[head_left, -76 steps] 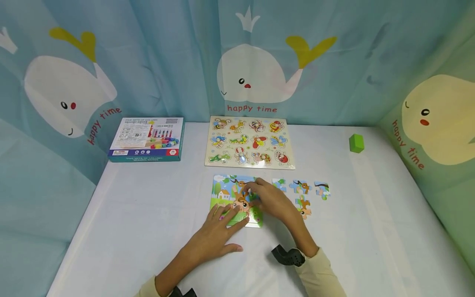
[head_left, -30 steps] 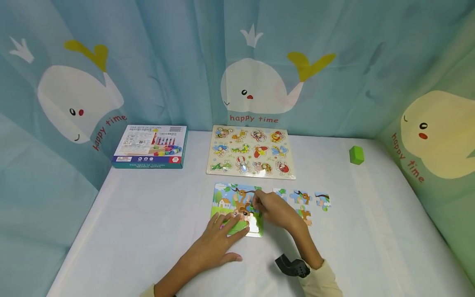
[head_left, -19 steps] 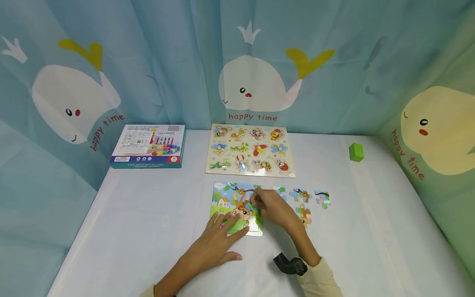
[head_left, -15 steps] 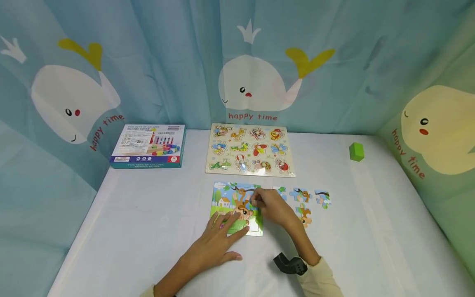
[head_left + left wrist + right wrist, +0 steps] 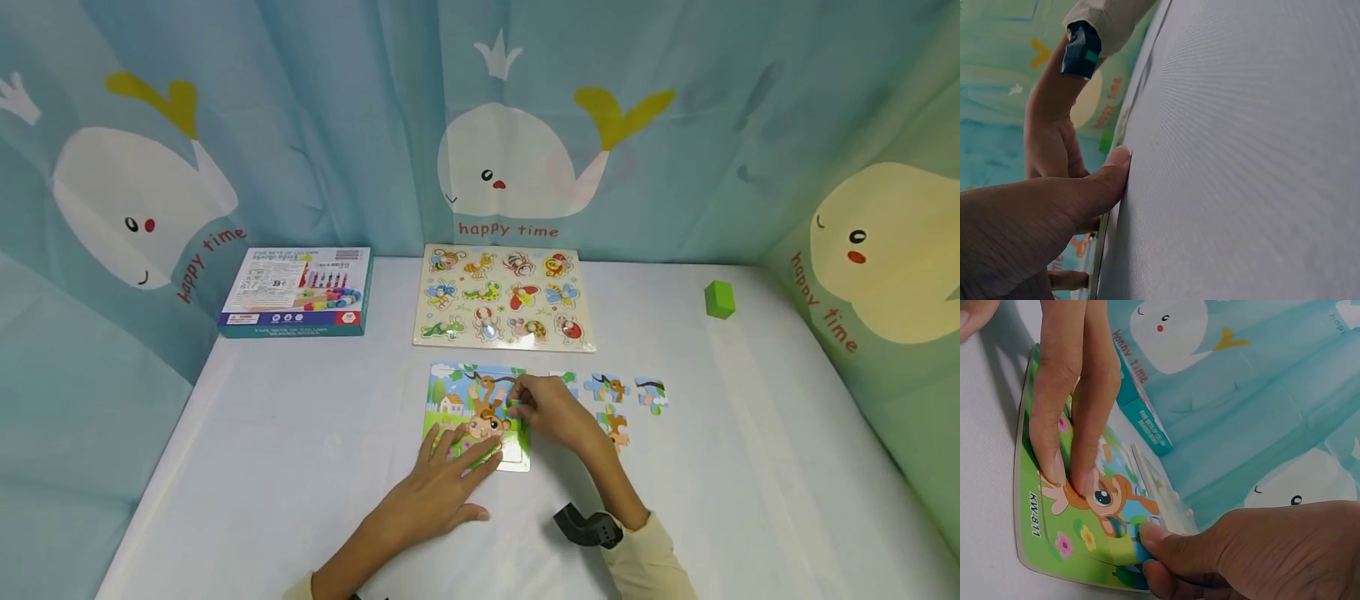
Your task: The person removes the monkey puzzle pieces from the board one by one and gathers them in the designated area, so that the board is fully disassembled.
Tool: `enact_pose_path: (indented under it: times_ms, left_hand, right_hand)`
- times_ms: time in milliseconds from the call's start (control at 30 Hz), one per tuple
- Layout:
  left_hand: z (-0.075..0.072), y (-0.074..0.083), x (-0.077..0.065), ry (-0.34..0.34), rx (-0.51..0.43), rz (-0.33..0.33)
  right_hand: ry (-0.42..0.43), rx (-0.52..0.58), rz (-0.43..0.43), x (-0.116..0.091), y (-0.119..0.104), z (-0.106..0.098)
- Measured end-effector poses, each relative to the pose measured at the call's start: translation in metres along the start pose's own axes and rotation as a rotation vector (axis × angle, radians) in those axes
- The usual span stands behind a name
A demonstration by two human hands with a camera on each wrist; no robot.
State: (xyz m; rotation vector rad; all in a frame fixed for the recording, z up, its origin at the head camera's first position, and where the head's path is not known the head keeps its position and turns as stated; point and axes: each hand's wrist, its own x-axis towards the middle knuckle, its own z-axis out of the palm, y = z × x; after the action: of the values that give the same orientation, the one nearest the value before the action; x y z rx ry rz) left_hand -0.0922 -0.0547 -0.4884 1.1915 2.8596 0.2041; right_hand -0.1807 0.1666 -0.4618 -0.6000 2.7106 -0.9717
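A jigsaw puzzle board (image 5: 438,392) with a brown cartoon animal, a house and grass lies flat at the middle of the table. My left hand (image 5: 431,492) rests spread on its lower part, the fingertips pressing the picture. At the board's right edge my right hand (image 5: 553,408) pinches a blue-and-green puzzle piece (image 5: 1129,550) between thumb and index finger, low over the picture; the fingers cover much of it. To the right lie several loose pieces, among them one with a branch (image 5: 652,395), one with a brown shape (image 5: 607,388) and one below it (image 5: 613,427).
Behind the puzzle is a wooden insect peg board (image 5: 504,297). A boxed bead set (image 5: 296,292) sits at the back left, a green block (image 5: 720,299) at the back right. A whale-print curtain (image 5: 360,125) walls off the table's far side.
My right hand has shifted from over the animal's body to the board's right edge. The left index finger has slid slightly to the right. The loose pieces lie as before.
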Motion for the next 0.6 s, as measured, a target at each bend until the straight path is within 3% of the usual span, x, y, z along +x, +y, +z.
enact_pose_path:
  times_ms: [233,600]
  left_hand:
    - [-0.0005,-0.0006,0.0013,-0.008,0.041,0.0]
    - [-0.0007,0.0002,0.0014,-0.007,0.012,-0.001]
  right_hand:
    - [0.008,0.053,-0.008,-0.0006,0.0019,0.0003]
    - [0.011,0.101,-0.001,-0.0008,0.0033,0.0017]
